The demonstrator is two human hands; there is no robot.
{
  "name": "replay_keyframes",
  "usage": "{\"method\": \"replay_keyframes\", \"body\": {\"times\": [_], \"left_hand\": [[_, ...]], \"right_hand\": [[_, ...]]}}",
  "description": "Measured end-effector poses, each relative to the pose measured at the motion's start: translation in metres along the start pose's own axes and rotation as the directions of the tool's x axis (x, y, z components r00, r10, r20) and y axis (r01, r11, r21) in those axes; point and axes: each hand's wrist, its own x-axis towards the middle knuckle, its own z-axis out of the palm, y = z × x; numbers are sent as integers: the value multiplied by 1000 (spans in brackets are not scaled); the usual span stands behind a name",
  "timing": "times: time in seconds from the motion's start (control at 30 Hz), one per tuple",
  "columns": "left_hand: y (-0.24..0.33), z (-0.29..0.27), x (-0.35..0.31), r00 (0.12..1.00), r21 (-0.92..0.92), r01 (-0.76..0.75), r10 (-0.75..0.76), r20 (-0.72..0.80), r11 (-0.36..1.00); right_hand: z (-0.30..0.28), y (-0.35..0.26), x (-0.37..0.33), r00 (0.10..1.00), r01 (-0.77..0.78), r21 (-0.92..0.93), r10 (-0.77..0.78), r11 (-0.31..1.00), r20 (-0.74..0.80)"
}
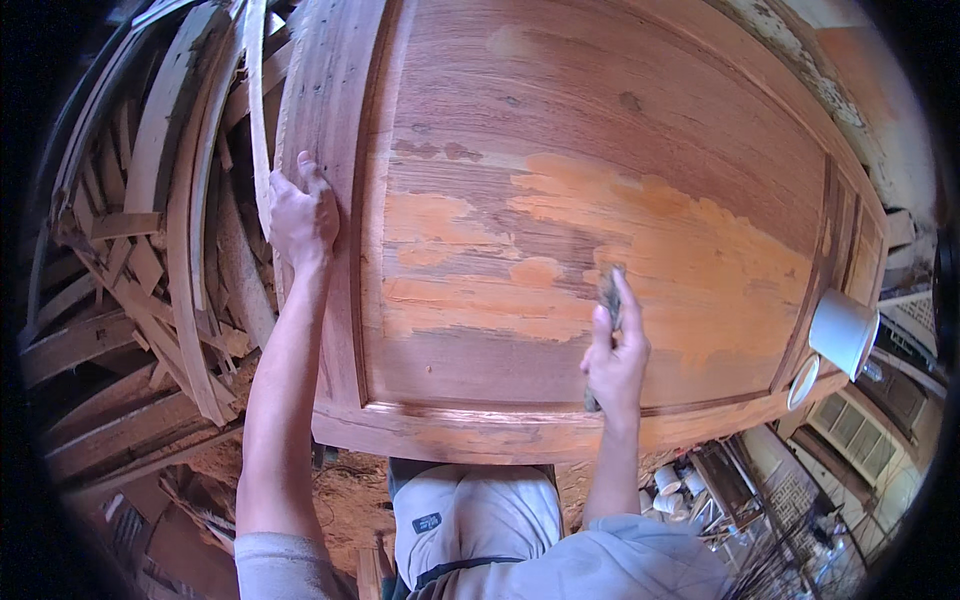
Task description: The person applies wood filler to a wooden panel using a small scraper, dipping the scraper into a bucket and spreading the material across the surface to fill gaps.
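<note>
A large framed wooden panel [600, 110] stretches out before me, its middle smeared with orange filler [740, 270]. My left hand [305, 218] is closed on the left edge of its frame, thumb up. Over the filler, right of the panel's middle, my right hand [617, 365] grips a narrow putty knife [608, 285]. The tip of the tool, crusted with filler, points away from me, and its dark rear end sticks out below the palm. Bare wood grain shows above the smeared area and in a strip along the near side.
A white tub [843, 335] sits at the panel's right near corner, with a round white lid [803, 383] beside it. Scrap boards [170, 200] are piled along the left. Sawdust [350, 500] covers the ground below, and assorted containers [670, 485] stand at the lower right.
</note>
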Motion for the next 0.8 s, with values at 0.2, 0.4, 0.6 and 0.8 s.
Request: {"method": "replay_keyframes", "body": {"times": [0.2, 0.4, 0.6, 0.8], "left_hand": [[2, -3, -1, 999, 7, -26, 26, -21, 1000], [-3, 0, 0, 1000, -45, -21, 20, -14, 999], [-1, -2, 1, 997, -51, 0, 4, 80, 999], [-7, -3, 2, 999, -47, -26, 27, 20, 999]], "right_hand": [[27, -5, -7, 978, 193, -361, -207, 912, 0], [75, -6, -20, 918, 336, -536, -396, 774, 4], [102, -10, -4, 890, 361, -574, -455, 735, -23], [89, -5, -12, 910, 339, -587, -415, 735, 6]]}}
